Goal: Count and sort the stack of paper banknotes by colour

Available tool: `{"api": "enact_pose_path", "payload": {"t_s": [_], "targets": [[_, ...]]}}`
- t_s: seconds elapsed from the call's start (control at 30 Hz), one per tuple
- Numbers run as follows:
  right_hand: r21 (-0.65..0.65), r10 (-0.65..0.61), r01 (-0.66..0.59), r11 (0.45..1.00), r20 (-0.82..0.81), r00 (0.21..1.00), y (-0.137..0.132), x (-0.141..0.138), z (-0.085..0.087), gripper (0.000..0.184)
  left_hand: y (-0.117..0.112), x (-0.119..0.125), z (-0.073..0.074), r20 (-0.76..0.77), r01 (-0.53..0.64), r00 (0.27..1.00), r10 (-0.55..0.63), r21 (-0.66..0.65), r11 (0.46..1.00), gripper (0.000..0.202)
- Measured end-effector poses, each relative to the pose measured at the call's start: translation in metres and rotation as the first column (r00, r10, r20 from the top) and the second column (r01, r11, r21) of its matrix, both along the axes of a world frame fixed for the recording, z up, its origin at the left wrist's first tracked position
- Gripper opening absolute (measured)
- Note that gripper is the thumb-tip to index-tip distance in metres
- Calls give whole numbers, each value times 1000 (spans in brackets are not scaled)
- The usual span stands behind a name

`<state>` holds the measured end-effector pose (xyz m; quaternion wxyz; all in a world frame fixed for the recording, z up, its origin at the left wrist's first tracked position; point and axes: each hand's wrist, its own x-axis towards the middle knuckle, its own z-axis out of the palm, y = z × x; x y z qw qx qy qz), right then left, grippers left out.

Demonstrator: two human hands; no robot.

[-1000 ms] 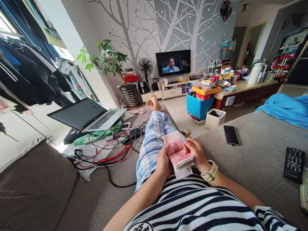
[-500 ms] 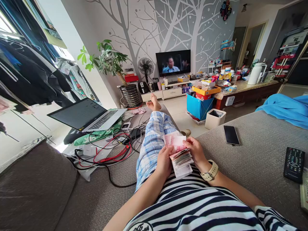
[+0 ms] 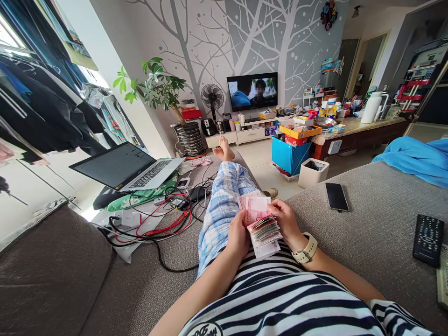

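Observation:
A folded stack of banknotes (image 3: 265,233) sits between my two hands, over my lap, with its fanned edges toward me. Pinkish-red notes (image 3: 255,207) stick up beyond it, and a pale note end hangs below. My left hand (image 3: 239,234) is closed on the left side of the stack. From the right, my right hand (image 3: 284,218) grips the notes near their upper edge, thumb on top. A cream watch (image 3: 305,248) is on the right wrist. Some fingers are hidden behind the notes.
On the sofa (image 3: 378,224) to the right lie a phone (image 3: 336,196) and a black remote (image 3: 428,240). At left stand an open laptop (image 3: 122,170) and tangled cables (image 3: 175,214). A waste bin (image 3: 314,172) stands ahead, beside a blue box (image 3: 290,155).
My left thumb has drawn back slightly toward the left, so more of the red notes shows. The right hand holds almost still. The television picture is different.

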<state>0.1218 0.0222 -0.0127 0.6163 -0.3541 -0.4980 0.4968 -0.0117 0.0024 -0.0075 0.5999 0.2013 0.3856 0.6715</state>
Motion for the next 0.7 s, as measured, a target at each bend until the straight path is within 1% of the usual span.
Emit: {"api": "enact_pose_path", "payload": {"t_s": [0.23,0.4,0.57,0.7], "targets": [[-6,11,-11,1000,-22,1000,0,0,-1,23,-4,2,5,10,18,1000,-18,-9,1000,18],[-13,15,-15,1000,-12,1000,1,0,-3,21,-4,1,2,17,8,1000,-9,9,1000,17],[-20,-9,9,1000,1,1000,3,0,-5,22,-3,1,1,10,13,1000,-13,29,1000,18],[-25,-12,12,1000,3,1000,4,0,-5,25,-4,1,1,-24,28,999,-27,55,998,16]]}}
